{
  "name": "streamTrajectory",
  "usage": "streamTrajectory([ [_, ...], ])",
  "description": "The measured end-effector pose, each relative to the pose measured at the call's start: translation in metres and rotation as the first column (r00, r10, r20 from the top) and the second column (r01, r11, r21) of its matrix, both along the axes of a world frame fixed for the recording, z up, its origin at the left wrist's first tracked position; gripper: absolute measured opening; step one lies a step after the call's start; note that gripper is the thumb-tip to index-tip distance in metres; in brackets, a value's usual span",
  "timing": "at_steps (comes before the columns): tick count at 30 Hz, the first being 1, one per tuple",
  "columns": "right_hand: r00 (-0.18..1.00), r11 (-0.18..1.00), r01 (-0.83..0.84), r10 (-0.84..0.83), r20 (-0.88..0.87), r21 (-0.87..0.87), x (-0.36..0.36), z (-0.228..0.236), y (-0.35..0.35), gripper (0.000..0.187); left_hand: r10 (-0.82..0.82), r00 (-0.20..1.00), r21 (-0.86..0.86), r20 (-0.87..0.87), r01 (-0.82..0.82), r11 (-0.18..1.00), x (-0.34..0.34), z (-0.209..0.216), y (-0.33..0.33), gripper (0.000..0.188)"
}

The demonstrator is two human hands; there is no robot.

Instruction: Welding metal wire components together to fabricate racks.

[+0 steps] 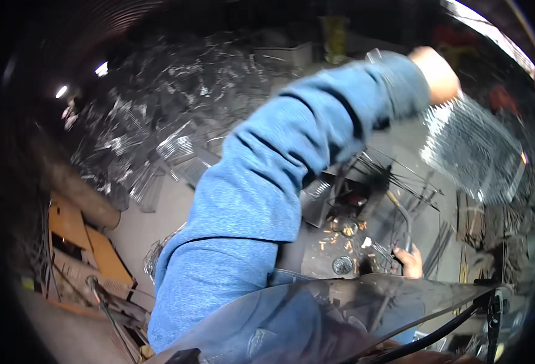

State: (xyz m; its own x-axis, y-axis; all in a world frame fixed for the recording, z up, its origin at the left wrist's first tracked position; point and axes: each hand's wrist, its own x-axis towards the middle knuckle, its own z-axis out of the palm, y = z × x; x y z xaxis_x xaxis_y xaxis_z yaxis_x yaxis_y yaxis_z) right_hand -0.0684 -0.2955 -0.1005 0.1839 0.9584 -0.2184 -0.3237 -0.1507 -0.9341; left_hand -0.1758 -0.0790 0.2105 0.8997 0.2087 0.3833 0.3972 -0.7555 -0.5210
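My left arm in a blue sleeve reaches across to the far right. Its hand [438, 76], bright and blurred, is closed at the upper corner of a shiny wire rack [477, 148], which hangs tilted in the air. Low on the right, my right hand [410, 262] is wrapped round the lower end of a welding torch [404, 218] with a curved neck, mostly hidden. The torch's tip points up and away, beside dark thin rods [395, 176]. Just left of it lies a grey work surface [319, 258] strewn with small bits and a round metal piece [342, 264].
A large heap of shiny wire racks [134, 121] fills the far left. An opened cardboard box [106, 255] stands at the lower left. Bundles of rods [474, 218] are at the right, and a yellowish container [335, 39] at the back. A transparent shield [340, 309] crosses the lower view.
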Motion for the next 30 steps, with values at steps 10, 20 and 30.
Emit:
streamTrajectory([
  [10,0.978,0.997,0.078,-0.075,0.195,-0.004,-0.002,-0.01,-0.009,0.026,0.464,0.87,0.095,0.168,-0.483,0.871,-0.259,0.039,0.034,0.025],
  [20,0.983,0.978,-0.02,0.056,0.172,-0.209,-0.025,-0.003,0.001,0.028,0.65,0.733,-0.715,-0.202,-0.564,0.413,-0.382,-0.23,0.0,0.039],
  [30,0.97,0.881,-0.089,0.182,0.16,-0.465,-0.06,-0.044,-0.063,0.021,0.759,0.556,-0.88,-0.339,-0.473,-0.046,-0.366,-0.543,-0.11,0.066],
])
